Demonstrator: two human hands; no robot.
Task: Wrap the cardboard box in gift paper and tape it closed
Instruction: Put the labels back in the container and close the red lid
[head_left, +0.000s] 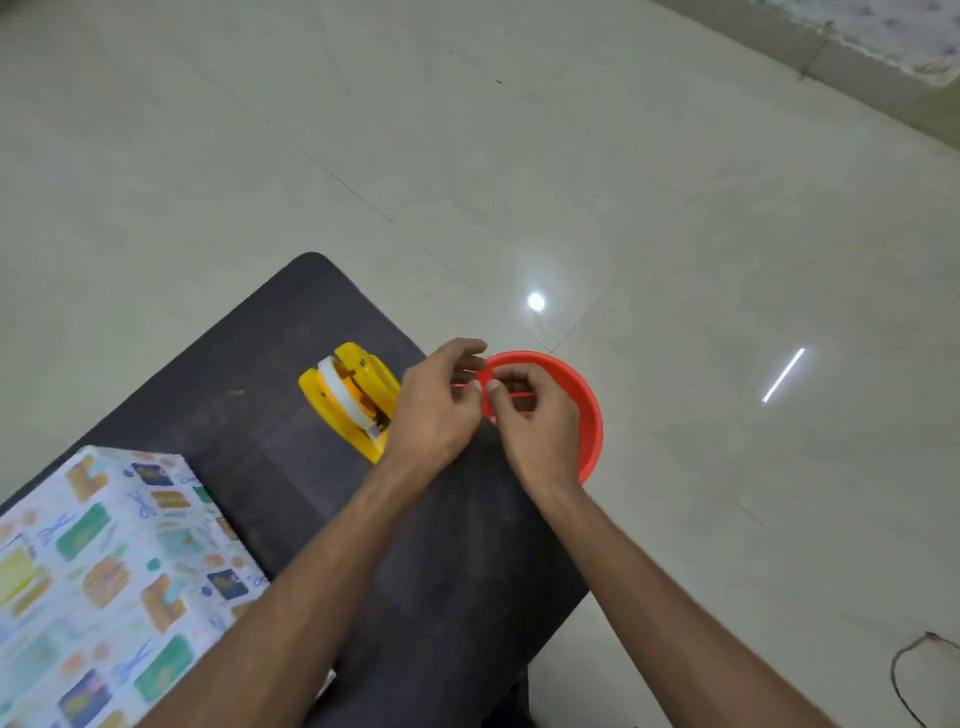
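We see the box (104, 571), covered in patterned paper, on the near left of the dark table (260, 364), well apart from both hands; the frame cuts off its left and near parts, so no seam or tape on it can be made out. A yellow dispenser (348, 400) with a white roll lies on the table just beside the left hand (436, 410), which hides its right end. Left hand and right hand (530, 415) meet over the near rim of a red bowl (587, 410) beyond the table's right edge; both show curled fingers, thumb and forefinger tips drawn together; whether they pinch anything we cannot tell, the spot being blurred. A dark cable (904, 675) is cut off at lower right.
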